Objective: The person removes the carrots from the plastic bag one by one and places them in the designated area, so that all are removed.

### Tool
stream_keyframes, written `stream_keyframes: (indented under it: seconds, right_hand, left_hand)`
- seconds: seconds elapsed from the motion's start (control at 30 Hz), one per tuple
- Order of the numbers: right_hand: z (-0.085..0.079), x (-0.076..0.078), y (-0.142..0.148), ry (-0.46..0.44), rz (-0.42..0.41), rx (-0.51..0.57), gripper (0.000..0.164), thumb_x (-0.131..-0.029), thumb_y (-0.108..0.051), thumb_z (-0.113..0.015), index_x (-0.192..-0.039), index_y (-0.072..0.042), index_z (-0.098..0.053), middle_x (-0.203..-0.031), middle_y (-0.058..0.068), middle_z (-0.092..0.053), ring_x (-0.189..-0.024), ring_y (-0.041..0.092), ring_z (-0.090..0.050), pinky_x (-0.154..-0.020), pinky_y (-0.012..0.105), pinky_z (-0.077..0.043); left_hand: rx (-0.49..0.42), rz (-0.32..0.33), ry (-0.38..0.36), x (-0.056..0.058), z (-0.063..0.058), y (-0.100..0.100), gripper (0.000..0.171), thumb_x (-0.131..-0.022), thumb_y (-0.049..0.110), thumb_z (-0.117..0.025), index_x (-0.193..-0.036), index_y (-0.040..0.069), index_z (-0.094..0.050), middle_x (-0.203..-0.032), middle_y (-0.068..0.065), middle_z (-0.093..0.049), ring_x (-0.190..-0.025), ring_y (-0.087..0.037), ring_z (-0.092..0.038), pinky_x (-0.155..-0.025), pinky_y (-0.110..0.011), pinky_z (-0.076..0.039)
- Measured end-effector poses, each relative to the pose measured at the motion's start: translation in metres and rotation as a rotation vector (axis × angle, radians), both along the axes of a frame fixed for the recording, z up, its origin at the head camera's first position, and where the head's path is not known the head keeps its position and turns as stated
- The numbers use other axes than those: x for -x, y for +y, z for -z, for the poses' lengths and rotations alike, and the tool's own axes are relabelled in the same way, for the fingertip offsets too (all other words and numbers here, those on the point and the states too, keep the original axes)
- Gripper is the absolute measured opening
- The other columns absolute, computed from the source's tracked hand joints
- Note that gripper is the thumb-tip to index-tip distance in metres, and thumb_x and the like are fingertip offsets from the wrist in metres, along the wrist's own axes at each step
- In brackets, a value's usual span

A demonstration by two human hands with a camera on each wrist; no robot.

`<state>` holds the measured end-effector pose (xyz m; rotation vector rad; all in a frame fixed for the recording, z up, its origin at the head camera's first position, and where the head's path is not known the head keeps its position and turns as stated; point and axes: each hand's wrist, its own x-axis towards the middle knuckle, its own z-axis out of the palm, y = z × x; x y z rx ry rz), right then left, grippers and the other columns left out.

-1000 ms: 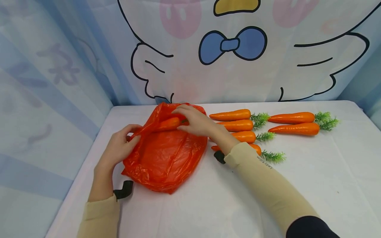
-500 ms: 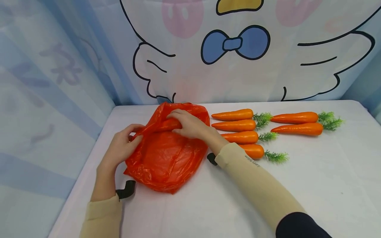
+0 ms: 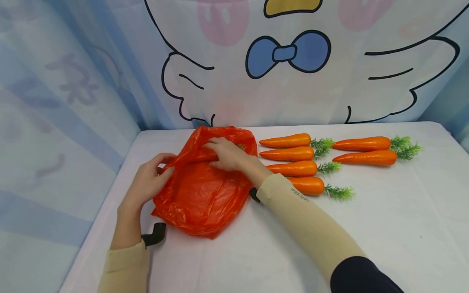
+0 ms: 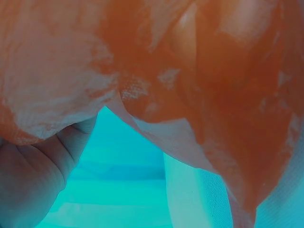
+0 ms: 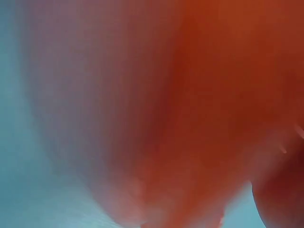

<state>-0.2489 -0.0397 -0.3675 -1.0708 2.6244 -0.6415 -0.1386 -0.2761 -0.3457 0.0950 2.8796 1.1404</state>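
Observation:
A crumpled red plastic bag (image 3: 205,199) lies on the left half of the white table. My left hand (image 3: 146,181) pinches the bag's left rim between thumb and fingers; the left wrist view shows part of that hand (image 4: 33,178) under the plastic bag (image 4: 232,76). At the bag's mouth, my right hand (image 3: 229,155) grips an orange carrot (image 3: 202,156), its thumb on the near side and fingers on the far side. The carrot's tip is inside the bag, and a bit of its green top (image 3: 240,146) shows behind the hand. Close, blurred red and orange fill most of the right wrist view.
To the right of the bag lie several carrots (image 3: 287,154) in a column, green tops pointing right; the lowest carrot (image 3: 309,185) is partly covered by my right sleeve. Farther right are two more carrots (image 3: 366,158). A printed curtain (image 3: 293,97) stands behind the table (image 3: 384,219).
My right hand has moved slightly left and farther into the bag's mouth with the carrot, which is now more covered. My left hand keeps its place at the bag's rim.

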Motion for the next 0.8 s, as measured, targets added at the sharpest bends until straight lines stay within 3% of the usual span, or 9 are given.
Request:
stream_keyframes:
  seconds: [0.2, 0.8]
  right_hand:
    - [0.0053, 0.0007, -0.0016, 0.055, -0.010, -0.041, 0.055, -0.096, -0.022, -0.070, -0.147, -0.012, -0.052, -0.152, 0.009, -0.042, -0.138, 0.027, -0.033, -0.115, 0.041, -0.033]
    - [0.0058, -0.0065, -0.0045, 0.055, -0.039, -0.057, 0.046, -0.096, -0.016, -0.070, -0.141, -0.016, -0.059, -0.142, 0.004, -0.050, -0.131, 0.022, -0.043, -0.112, 0.039, -0.037]
  left_hand:
    - [-0.003, 0.001, 0.002, -0.0005, -0.0003, -0.0004, 0.037, -0.103, 0.020, -0.052, -0.139, 0.011, -0.054, -0.133, -0.016, -0.058, -0.098, -0.032, -0.060, -0.081, -0.044, -0.057]
    - [-0.009, 0.004, -0.003, -0.0009, -0.0014, -0.0005, 0.038, -0.103, 0.019, -0.053, -0.140, 0.009, -0.053, -0.134, -0.017, -0.057, -0.100, -0.033, -0.060, -0.083, -0.048, -0.057]
